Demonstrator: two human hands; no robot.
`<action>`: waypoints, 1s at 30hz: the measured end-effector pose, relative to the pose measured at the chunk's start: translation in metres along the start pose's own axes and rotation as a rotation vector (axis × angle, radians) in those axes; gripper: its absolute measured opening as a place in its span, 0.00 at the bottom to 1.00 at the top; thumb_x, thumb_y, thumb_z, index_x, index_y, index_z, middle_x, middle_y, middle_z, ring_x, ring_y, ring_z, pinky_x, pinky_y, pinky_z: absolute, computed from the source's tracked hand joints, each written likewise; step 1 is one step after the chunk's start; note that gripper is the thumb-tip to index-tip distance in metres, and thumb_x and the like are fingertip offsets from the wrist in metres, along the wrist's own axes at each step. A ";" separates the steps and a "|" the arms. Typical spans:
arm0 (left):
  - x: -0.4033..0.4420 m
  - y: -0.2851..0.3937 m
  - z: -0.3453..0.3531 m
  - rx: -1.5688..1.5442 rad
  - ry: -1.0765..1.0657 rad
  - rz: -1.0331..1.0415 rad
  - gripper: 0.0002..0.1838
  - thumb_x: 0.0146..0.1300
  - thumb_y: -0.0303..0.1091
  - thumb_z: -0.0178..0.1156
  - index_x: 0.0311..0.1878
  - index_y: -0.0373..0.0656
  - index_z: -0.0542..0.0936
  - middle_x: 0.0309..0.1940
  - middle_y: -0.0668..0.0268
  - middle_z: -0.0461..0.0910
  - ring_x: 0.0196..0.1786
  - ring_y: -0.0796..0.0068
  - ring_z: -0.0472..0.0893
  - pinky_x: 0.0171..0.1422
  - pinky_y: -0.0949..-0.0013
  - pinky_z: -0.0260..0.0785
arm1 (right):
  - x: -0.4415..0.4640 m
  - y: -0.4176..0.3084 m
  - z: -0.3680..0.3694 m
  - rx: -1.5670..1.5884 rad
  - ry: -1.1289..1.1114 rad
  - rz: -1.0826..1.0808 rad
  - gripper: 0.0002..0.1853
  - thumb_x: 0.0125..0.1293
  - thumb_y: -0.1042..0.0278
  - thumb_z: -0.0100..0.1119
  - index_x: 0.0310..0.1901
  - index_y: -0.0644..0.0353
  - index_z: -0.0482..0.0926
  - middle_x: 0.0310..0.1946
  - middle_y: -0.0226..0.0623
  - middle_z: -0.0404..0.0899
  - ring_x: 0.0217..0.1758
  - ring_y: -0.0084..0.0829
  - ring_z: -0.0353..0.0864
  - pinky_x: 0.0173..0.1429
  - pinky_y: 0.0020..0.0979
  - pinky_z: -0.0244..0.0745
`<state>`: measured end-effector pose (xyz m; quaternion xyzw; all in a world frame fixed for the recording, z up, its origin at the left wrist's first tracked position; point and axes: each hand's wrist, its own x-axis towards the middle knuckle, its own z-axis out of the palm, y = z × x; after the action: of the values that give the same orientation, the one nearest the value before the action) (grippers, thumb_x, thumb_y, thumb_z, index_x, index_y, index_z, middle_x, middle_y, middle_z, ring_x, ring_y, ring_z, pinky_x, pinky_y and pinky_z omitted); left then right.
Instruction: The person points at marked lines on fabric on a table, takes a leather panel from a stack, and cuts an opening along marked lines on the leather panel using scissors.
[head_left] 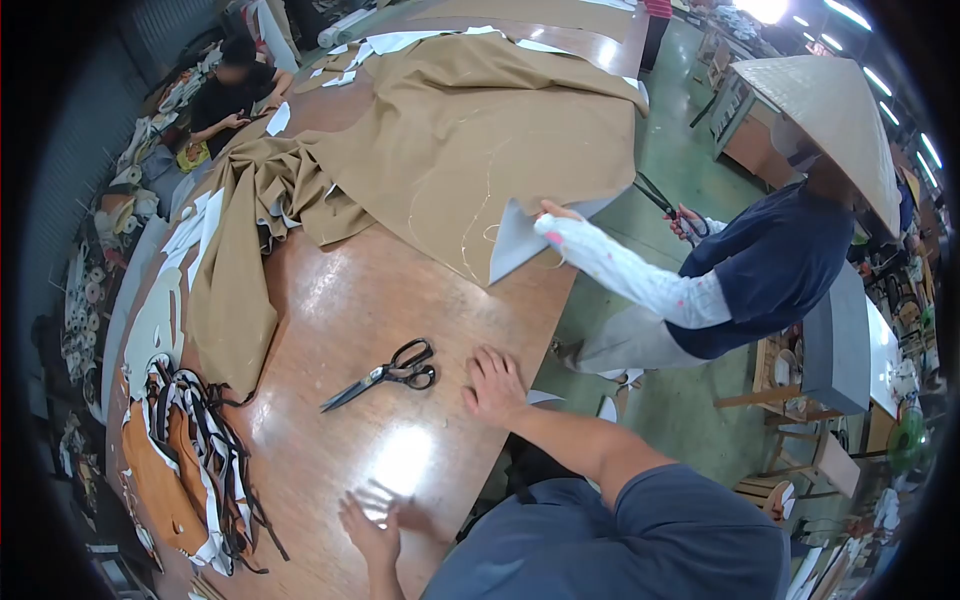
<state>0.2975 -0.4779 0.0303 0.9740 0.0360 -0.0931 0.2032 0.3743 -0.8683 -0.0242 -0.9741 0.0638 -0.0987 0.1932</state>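
Note:
My right hand (495, 388) rests palm down on the brown tabletop (330, 300) near its edge, fingers slightly apart and nothing in them. Lower in the view, my left hand (372, 530) is over the table with its fingers spread, somewhat blurred, holding nothing. Black-handled scissors (378, 375) lie on the table to the left of my right hand, blades toward the lower left. Beyond them spreads a large tan sheet of material (420, 190) with chalk-like lines, bunched in folds on the left. Its near corner is turned up, showing a pale underside (512, 240).
A co-worker in a conical hat (830, 120) stands at the right table edge, one hand on the sheet, the other holding dark scissors (657, 197). Another person (230, 100) sits at the far left. Orange, white and black pieces (185, 465) are piled on the table's left side.

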 end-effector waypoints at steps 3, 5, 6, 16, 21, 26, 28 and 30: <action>0.037 -0.024 0.003 -0.028 -0.062 -0.336 0.78 0.49 0.57 0.85 0.88 0.36 0.39 0.87 0.32 0.37 0.87 0.25 0.39 0.89 0.33 0.42 | 0.001 0.002 -0.003 -0.003 -0.002 -0.015 0.35 0.68 0.49 0.63 0.70 0.66 0.74 0.76 0.54 0.67 0.83 0.52 0.60 0.83 0.58 0.52; 0.055 -0.012 0.005 -0.043 -0.159 -0.556 0.85 0.45 0.59 0.87 0.88 0.37 0.31 0.87 0.31 0.29 0.88 0.25 0.33 0.90 0.34 0.38 | 0.003 0.004 -0.008 0.001 -0.039 -0.031 0.36 0.69 0.49 0.63 0.70 0.67 0.74 0.76 0.54 0.66 0.83 0.52 0.60 0.83 0.59 0.53; 0.067 0.006 -0.001 -0.045 -0.234 -0.664 0.87 0.43 0.60 0.88 0.87 0.38 0.29 0.86 0.30 0.27 0.88 0.26 0.32 0.91 0.36 0.36 | 0.003 0.005 -0.009 0.000 -0.062 -0.041 0.36 0.68 0.49 0.63 0.70 0.67 0.74 0.76 0.54 0.67 0.83 0.52 0.60 0.82 0.59 0.53; 0.108 -0.059 0.032 -0.733 -0.728 -0.788 0.45 0.69 0.28 0.72 0.83 0.30 0.58 0.76 0.41 0.67 0.72 0.52 0.78 0.71 0.58 0.82 | 0.056 0.056 -0.035 0.064 -0.171 -0.161 0.37 0.69 0.46 0.64 0.72 0.64 0.71 0.78 0.55 0.63 0.85 0.55 0.56 0.85 0.64 0.51; 0.110 -0.014 0.012 -0.771 -0.726 -0.817 0.30 0.71 0.21 0.66 0.74 0.27 0.71 0.68 0.47 0.78 0.67 0.56 0.81 0.69 0.63 0.84 | 0.062 0.055 -0.037 0.057 -0.224 -0.144 0.38 0.69 0.45 0.64 0.73 0.63 0.70 0.79 0.55 0.62 0.85 0.55 0.55 0.85 0.65 0.51; 0.108 -0.021 0.014 -0.807 -0.739 -0.835 0.31 0.70 0.22 0.67 0.75 0.30 0.71 0.63 0.53 0.79 0.66 0.57 0.81 0.72 0.55 0.81 | 0.064 0.054 -0.037 0.051 -0.255 -0.138 0.39 0.69 0.44 0.63 0.73 0.63 0.70 0.79 0.55 0.61 0.85 0.55 0.55 0.85 0.65 0.50; 0.109 -0.028 0.017 -0.800 -0.756 -0.819 0.32 0.70 0.21 0.66 0.76 0.29 0.70 0.64 0.52 0.78 0.66 0.56 0.81 0.71 0.56 0.81 | 0.064 0.054 -0.035 0.054 -0.256 -0.138 0.39 0.69 0.44 0.64 0.73 0.62 0.70 0.79 0.55 0.61 0.85 0.55 0.55 0.84 0.65 0.50; 0.109 -0.023 0.017 -0.774 -0.749 -0.818 0.33 0.70 0.19 0.65 0.77 0.29 0.69 0.65 0.52 0.77 0.66 0.55 0.81 0.70 0.56 0.82 | 0.064 0.055 -0.034 0.054 -0.257 -0.139 0.39 0.69 0.45 0.64 0.73 0.62 0.70 0.80 0.55 0.60 0.85 0.56 0.55 0.85 0.65 0.50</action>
<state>0.3986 -0.4602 -0.0149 0.6410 0.3598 -0.4743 0.4845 0.4242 -0.9413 -0.0039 -0.9753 -0.0318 0.0123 0.2184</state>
